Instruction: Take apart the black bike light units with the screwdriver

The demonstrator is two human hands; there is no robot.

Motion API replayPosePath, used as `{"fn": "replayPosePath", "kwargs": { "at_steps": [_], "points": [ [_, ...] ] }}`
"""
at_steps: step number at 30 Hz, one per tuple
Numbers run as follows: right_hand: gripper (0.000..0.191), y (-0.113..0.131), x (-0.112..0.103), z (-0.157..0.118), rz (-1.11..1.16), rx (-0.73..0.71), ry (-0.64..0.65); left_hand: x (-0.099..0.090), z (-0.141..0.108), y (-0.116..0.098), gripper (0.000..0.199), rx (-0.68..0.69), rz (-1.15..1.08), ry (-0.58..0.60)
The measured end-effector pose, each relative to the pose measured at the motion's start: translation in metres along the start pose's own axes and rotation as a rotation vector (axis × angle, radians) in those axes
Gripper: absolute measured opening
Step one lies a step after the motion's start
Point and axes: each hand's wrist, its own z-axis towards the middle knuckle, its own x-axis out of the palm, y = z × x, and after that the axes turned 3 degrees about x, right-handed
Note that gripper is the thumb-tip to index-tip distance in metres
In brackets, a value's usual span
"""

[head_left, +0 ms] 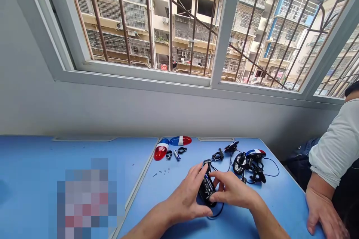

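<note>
"Two bare hands at work. Where is the item under handling?"

"Black unit (207, 187), between the person's left hand (186, 194) and right hand (235, 190). Whether it rests on the worktop (155, 190) or is lifted slightly, I cannot tell from where I stand."

"Step in hand?"

"In my judgement, close finger work on the unit's exposed inner side. The next move calls for a steady case under the left hand, light right fingertips, and the cable (217, 215) kept clear of the lower end."

"State of the fingers?"

"Left: spread, thumb well apart from the rest, fingertips along the unit's upper part. The thumb is near the lower end; contact not confirmed. Right: index and thumb parted and curved over the unit, thumb tip at its face. Whether they pinch any small part, I cannot tell."

"Loose items?"

"Four screws (164, 172) left of the hands, well apart from them. Beyond those, two red-and-blue covers (162, 150), two clamps (182, 150) and a cylinder (176, 155). On the right, a tangle of wired parts (252, 164). A co-worker's hand (325, 207) is at the worktop's right edge."
</note>
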Motion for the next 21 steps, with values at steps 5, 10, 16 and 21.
{"fn": "replayPosePath", "kwargs": {
  "at_steps": [5,10,16,21],
  "points": [
    [0.065,0.002,0.003,-0.001,0.048,0.032,0.002,0.025,0.003,0.005,0.134,-0.129,0.038,-0.067],
    [0.061,0.005,0.004,-0.002,0.091,0.005,0.012,0.033,0.007,0.006,0.136,-0.206,0.039,-0.094],
    [0.06,0.005,0.005,-0.001,0.071,-0.03,0.002,0.027,0.008,0.002,0.136,-0.234,0.045,-0.081],
    [0.06,0.003,0.006,0.001,-0.007,-0.107,-0.056,0.017,0.009,-0.004,0.123,-0.243,0.069,-0.05]
  ]
}}
